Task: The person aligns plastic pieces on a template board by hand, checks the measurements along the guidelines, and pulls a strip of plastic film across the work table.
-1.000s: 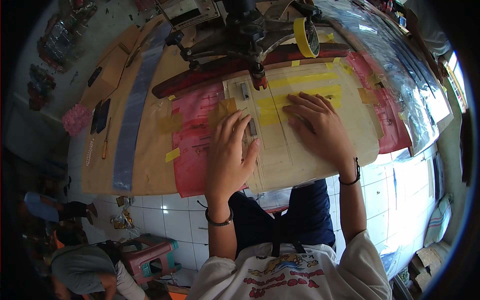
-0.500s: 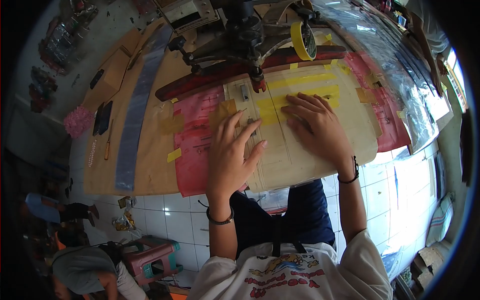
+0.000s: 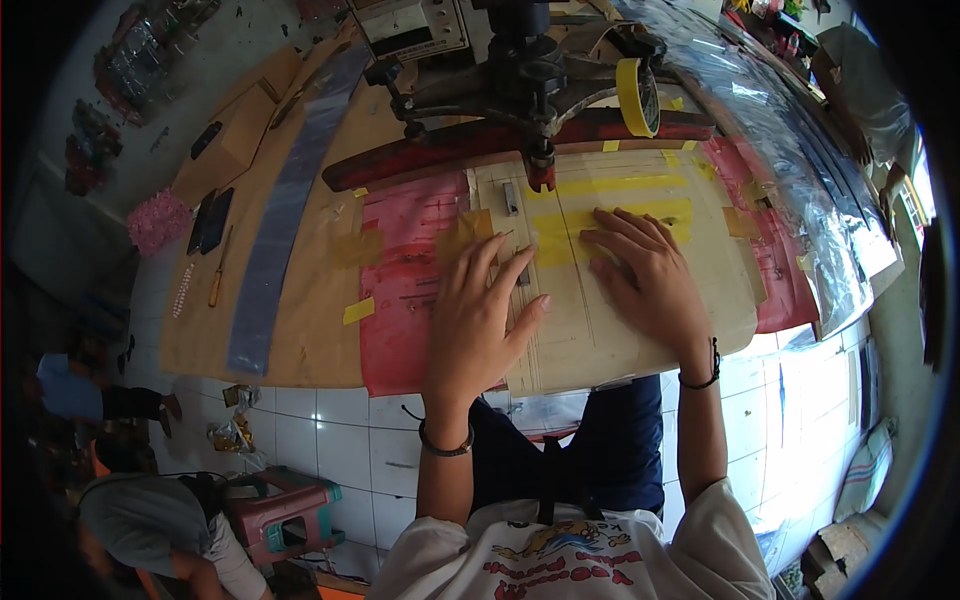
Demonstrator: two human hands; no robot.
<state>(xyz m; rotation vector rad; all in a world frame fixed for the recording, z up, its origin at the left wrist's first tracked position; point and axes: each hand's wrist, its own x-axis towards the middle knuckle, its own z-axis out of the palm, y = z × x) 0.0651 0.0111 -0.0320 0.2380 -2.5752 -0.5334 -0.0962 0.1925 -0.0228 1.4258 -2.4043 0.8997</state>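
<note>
Seen from the head camera, a worker's left hand [image 3: 478, 325] and right hand [image 3: 650, 282], fingers spread and gripping nothing visible, lie over a pale sheet [image 3: 590, 350], which uneven pressure could skew against the red sheet [image 3: 400, 310] beside the left. The left forefinger partly hides a dark bar [image 3: 524, 278]; contact beneath both palms is unclear

I can make out no whole word for certain: the red lettering [image 3: 590, 572] on my white shirt [image 3: 670, 560], nearer me than my left hand [image 3: 478, 318] and right hand [image 3: 655, 285], is too warped and blurred, and the small characters [image 3: 420, 49] on the metal box [image 3: 405, 27] beyond my left hand are too tiny.
</note>
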